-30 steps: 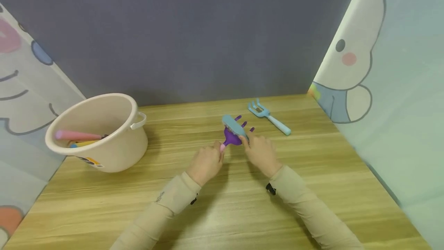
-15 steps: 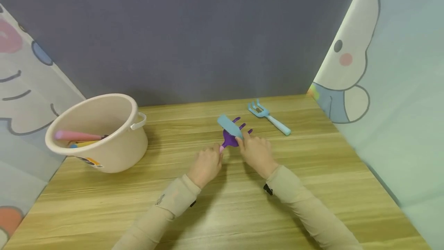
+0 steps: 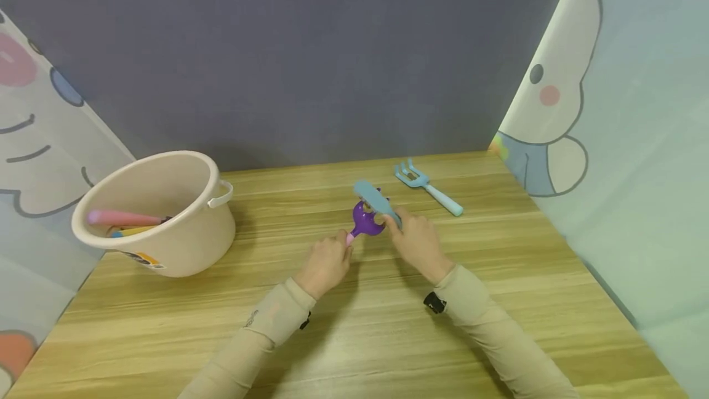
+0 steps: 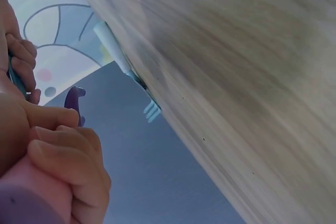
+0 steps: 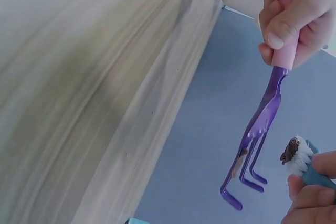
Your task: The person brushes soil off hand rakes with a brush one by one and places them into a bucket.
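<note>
Left hand (image 3: 325,263) gripping purple rake (image 3: 365,221); right hand (image 3: 416,240) gripping blue brush (image 3: 376,201). Blue rake (image 3: 428,187), cream bucket (image 3: 160,211) apart on wooden table (image 3: 360,337); grey wall.

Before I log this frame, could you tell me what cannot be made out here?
- Bucket contents: head view, wall hides all but a pink handle.
- Purple rake tines: head view, blue brush covers them.
- Brush bristles: right wrist view, cut by the edge; the dark bit on them is too small to identify.
- Left hand: left wrist view, cropped and blurred.
</note>
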`<state>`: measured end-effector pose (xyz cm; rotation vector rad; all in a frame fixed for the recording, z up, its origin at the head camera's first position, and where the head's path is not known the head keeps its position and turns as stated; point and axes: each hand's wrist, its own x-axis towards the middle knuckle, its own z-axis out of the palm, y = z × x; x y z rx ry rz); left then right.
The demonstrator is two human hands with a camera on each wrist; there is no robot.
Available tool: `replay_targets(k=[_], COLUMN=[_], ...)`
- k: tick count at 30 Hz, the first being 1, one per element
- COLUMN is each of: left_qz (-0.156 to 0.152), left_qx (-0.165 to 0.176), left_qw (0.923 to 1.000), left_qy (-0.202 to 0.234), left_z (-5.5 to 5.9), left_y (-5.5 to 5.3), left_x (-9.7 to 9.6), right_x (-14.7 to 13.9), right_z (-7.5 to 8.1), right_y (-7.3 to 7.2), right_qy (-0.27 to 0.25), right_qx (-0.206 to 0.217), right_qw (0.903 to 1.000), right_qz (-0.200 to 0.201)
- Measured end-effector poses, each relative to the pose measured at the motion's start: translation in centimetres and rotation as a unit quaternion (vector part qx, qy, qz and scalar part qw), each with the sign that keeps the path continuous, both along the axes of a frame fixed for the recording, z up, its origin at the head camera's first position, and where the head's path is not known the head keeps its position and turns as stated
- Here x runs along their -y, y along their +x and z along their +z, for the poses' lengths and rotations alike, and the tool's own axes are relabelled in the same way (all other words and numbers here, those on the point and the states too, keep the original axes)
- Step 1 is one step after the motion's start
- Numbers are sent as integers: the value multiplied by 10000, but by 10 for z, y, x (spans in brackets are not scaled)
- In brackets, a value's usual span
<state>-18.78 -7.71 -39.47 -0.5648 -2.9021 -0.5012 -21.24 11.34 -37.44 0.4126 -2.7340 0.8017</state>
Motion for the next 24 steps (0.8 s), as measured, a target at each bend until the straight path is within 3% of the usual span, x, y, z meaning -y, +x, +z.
replay_targets(k=[7, 13, 24], left_qz=[-65, -138, 126], left_qx=[733, 1003, 1426], left_qw=[9946, 9894, 9793], left_qy=[732, 1038, 1432], left_z=[4, 6, 1], left_y=[0, 0, 0], left_x=[4, 7, 19], right_x=[-7, -13, -31], right_z=[2, 8, 7], right_y=[-1, 3, 5], right_qy=[-62, -83, -40], right_qx=[-138, -94, -260], right_qw=[9998, 9999, 9995], right_qz=[111, 93, 169])
